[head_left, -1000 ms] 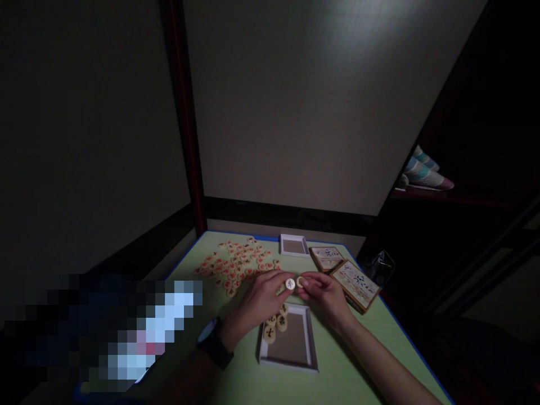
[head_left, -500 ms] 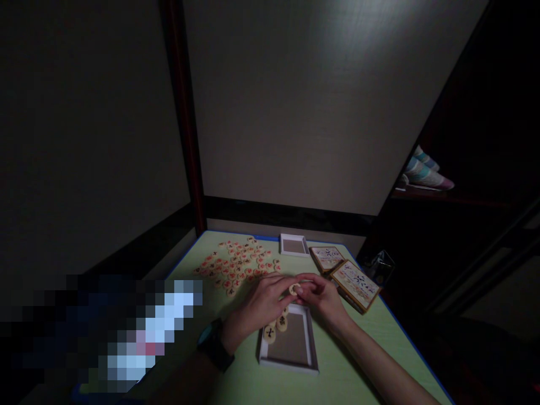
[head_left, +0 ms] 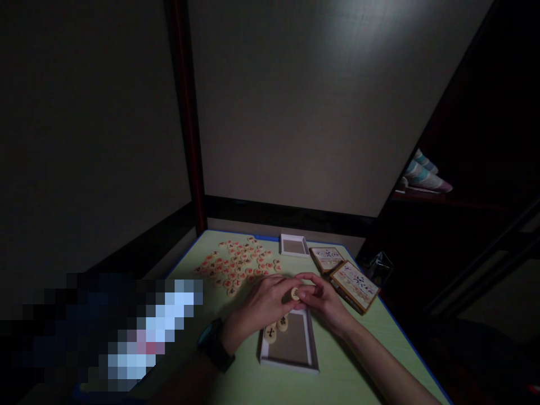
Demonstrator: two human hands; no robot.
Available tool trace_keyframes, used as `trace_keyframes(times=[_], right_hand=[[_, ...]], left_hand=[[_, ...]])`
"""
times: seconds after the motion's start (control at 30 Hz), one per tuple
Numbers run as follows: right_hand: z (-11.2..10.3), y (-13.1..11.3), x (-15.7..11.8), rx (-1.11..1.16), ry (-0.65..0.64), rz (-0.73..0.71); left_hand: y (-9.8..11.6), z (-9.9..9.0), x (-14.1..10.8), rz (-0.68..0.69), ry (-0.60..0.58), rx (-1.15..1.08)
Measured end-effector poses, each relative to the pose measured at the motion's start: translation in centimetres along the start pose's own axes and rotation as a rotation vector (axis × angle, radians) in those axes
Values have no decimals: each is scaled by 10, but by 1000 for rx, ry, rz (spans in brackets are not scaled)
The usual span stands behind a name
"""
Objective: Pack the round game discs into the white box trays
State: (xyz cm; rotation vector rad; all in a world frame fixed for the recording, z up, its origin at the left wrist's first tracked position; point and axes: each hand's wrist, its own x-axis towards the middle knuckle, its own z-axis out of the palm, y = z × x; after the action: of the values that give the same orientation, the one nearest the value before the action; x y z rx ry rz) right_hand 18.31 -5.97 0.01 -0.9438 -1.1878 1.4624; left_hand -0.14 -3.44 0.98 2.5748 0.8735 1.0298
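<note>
My left hand point(head_left: 268, 304), with a dark watch on its wrist, reaches over the far left corner of a shallow white-rimmed box point(head_left: 314, 349). Opposite it is my right hand point(head_left: 323, 298), its thumb and fingers closed on a round pale piece with a dark character point(head_left: 295, 294). The two hands meet at this piece, and the left fingers touch it or lie right beside it. Inside the box, along its left side, lie pale pieces with black characters point(head_left: 270, 333). Many round pieces with red or black characters point(head_left: 238, 261) are spread on the table beyond my left hand.
A second shallow white box point(head_left: 295, 245) stands at the table's far edge. Two patterned box lids point(head_left: 355, 285) lie at the right, one partly over the other. Behind the green table point(head_left: 346, 371) rises a pale panel. A dark shelf with striped cloth items point(head_left: 426, 174) is at the right.
The held piece has moved slightly down, and my hands have shifted a little toward the box. My left hand now covers more of the pieces in it.
</note>
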Motion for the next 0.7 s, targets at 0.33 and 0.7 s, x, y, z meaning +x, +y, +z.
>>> trace_keyframes(times=[0.33,0.7], right_hand=[[38,-13,-22,-810,261,-261],[61,-35,-32,-1258,377,-277]], left_hand=[[11,-7,-5,121,-130,290],[22,-15,-9,328,-29,420]])
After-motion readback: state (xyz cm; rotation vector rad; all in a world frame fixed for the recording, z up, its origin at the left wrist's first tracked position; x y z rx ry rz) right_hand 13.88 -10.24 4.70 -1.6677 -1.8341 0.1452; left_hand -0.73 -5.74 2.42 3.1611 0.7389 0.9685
